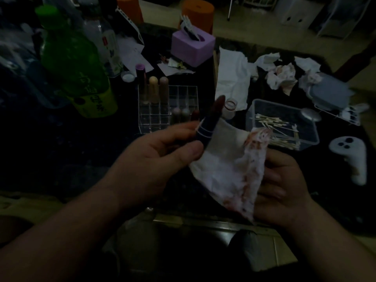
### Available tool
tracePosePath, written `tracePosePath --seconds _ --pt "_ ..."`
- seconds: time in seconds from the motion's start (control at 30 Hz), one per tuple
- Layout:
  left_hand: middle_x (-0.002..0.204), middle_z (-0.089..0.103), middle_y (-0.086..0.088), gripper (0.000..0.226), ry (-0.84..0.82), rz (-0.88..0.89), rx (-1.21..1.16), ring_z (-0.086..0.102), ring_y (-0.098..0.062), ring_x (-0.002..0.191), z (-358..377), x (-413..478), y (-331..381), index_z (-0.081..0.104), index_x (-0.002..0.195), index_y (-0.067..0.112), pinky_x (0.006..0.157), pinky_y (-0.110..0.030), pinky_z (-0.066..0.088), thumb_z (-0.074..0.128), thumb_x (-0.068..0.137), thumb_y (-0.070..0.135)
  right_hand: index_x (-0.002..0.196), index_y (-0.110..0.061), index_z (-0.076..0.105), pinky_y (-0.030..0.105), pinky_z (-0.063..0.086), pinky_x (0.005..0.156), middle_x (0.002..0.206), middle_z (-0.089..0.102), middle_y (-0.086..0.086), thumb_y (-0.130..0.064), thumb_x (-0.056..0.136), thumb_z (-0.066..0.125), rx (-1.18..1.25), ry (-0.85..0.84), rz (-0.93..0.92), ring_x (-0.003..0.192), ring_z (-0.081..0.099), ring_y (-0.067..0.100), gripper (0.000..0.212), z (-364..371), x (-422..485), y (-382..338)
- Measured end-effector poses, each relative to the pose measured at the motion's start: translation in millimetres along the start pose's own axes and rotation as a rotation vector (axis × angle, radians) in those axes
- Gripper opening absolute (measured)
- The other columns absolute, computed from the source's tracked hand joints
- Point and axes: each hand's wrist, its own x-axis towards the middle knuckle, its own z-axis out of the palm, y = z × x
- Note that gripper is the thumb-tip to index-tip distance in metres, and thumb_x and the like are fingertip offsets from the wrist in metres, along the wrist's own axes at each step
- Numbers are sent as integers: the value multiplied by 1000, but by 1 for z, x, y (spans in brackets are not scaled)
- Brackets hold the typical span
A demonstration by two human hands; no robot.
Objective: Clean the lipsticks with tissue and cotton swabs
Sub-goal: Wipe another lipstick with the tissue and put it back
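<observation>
My left hand (160, 151) pinches a dark lipstick (209, 123) between thumb and fingers, its dark red tip tilted up and to the right. My right hand (282, 186) holds a stained white tissue (227, 167) that hangs just right of the lipstick, red smears along its right edge. A clear organizer (162, 110) behind my left hand holds several lipsticks. A clear box of cotton swabs (284, 127) stands to the right.
A green bottle (75, 64) and a clear bottle (105, 37) stand at the left. A purple tissue box (193, 47) sits at the back. Crumpled used tissues (284, 76) lie at the back right, a white controller (352, 157) at the right.
</observation>
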Motion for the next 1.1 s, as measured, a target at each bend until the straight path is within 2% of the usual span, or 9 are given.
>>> tracePosePath --seconds 0.17,0.23,0.27,0.33,0.43,0.57,0.7,0.83,1.1 --pt "86 78 10 23 23 -26 -12 73 -2 82 10 1 0 79 79 41 69 -11 53 63 73 26 84 -5 63 18 19 50 73 59 13 -25 87 60 -120 153 -136 53 31 16 21 -6 6 12" --pt "86 78 10 22 58 -45 -41 73 -2 82 8 2 -1 80 77 41 67 -11 53 63 72 27 105 1 61 27 43 74 101 61 24 -40 79 60 -252 372 -282 77 54 31 48 -5 1 10" --pt "87 78 9 21 66 -54 -42 73 -3 83 6 1 -2 80 77 40 67 -11 53 64 71 28 115 5 59 46 42 102 118 60 30 -52 80 56 -298 411 -321 99 60 42 67 -5 -1 8" --pt "89 79 6 19 62 -67 -45 74 -5 84 4 0 -4 81 79 34 68 -13 54 64 73 27 119 5 60 56 38 105 132 56 30 -69 75 57 -443 350 -326 123 53 48 86 -2 -3 4" --pt "89 79 2 18 67 -103 -53 74 -8 82 2 -1 -10 81 81 29 67 -14 54 65 74 26 116 -2 68 45 54 90 120 66 24 -49 72 78 -747 403 -256 110 65 38 65 -3 -4 4" --pt "91 78 -2 18 97 -181 -69 74 -12 83 0 -2 -18 79 85 22 67 -18 56 66 72 27 80 -6 73 30 58 66 85 73 21 -11 80 71 -966 664 -323 75 69 29 5 -4 7 15" --pt "82 77 11 14 224 -203 43 72 -1 75 -8 -1 -20 77 76 32 61 -12 52 69 64 34 75 -14 71 33 55 62 75 73 9 -14 87 71 -1313 813 -268 66 69 22 13 -11 14 13" --pt "89 77 8 35 388 -151 160 73 -7 83 -36 1 -15 72 97 28 72 -23 54 71 65 41 75 -21 69 22 49 58 70 68 -4 -27 88 69 -1802 935 -147 62 61 2 15 -21 25 8" --pt "81 76 -5 37 458 -140 -76 71 -23 79 -56 0 -20 68 100 14 80 -39 57 72 65 26 89 -22 61 35 51 69 87 62 -3 -41 81 64 -2324 1108 -64 86 58 22 20 -19 48 11"
